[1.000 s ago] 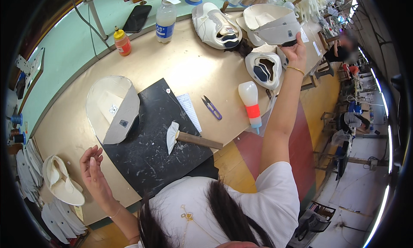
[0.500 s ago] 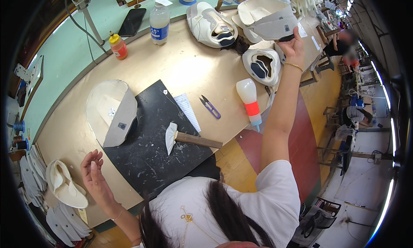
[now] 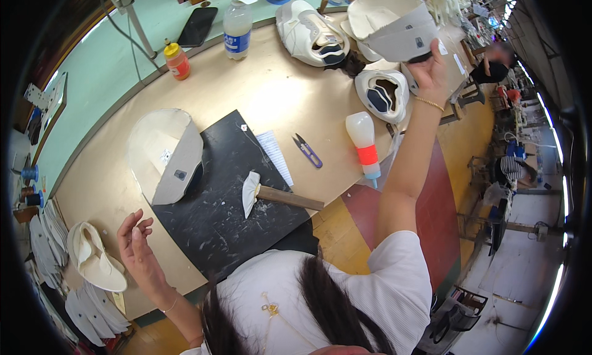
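Observation:
At the far right my right hand (image 3: 430, 74) is right beside the grey-and-white shoe upper (image 3: 394, 31), below its dark heel edge. Its fingers look spread and loosened, with part of them hidden. That upper rests on other pale shoe parts. Over the table's near left side, my left hand (image 3: 139, 250) is raised with loosely bent fingers apart and nothing in it. Closest to it is another grey-and-white upper (image 3: 176, 170), lying partly on a black mat (image 3: 222, 219). A hammer (image 3: 283, 197) with a white-covered head lies on the mat.
Thread snips (image 3: 308, 151), a paper sheet (image 3: 274, 155) and a white squeeze bottle (image 3: 361, 133) lie mid-table. White shoes (image 3: 308, 37) stand at the back, near a water bottle (image 3: 237, 31), an orange bottle (image 3: 177, 62) and a phone (image 3: 197, 27). A cream upper (image 3: 92, 256) lies left.
My right hand has drawn slightly down and away from the upper, and its fingers have loosened. The upper stays on the pile. My left hand is nearly still; the whole view has shifted a little.

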The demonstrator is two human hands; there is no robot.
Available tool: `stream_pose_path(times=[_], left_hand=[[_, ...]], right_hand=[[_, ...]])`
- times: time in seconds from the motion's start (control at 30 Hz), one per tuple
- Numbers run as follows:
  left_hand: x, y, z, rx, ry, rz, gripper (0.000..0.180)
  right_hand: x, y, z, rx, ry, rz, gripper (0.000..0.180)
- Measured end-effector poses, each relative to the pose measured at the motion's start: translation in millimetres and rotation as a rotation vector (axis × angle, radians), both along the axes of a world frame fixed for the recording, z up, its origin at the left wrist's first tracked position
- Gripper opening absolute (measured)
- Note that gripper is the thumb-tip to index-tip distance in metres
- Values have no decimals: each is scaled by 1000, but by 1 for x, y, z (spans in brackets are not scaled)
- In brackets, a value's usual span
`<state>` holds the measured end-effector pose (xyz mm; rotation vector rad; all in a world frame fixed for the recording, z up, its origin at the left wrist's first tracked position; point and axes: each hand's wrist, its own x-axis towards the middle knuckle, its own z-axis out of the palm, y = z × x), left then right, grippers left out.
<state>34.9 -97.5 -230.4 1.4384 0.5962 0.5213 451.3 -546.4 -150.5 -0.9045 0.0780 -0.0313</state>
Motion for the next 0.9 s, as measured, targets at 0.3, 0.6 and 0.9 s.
stream_pose_path(times=[0.3,0.6,0.9], left_hand=[[64,-77,38,-163,-77,-588,49],[119,-114,27,-1034,-98,-557,68],[86,-118,14,-914,31,-609,50]], right_hand=[[-137,39,53,-669,-275,208,38],[-244,150,9,-1302,-984,407,43],[-106,123,-23,-1593,-726,92,19]])
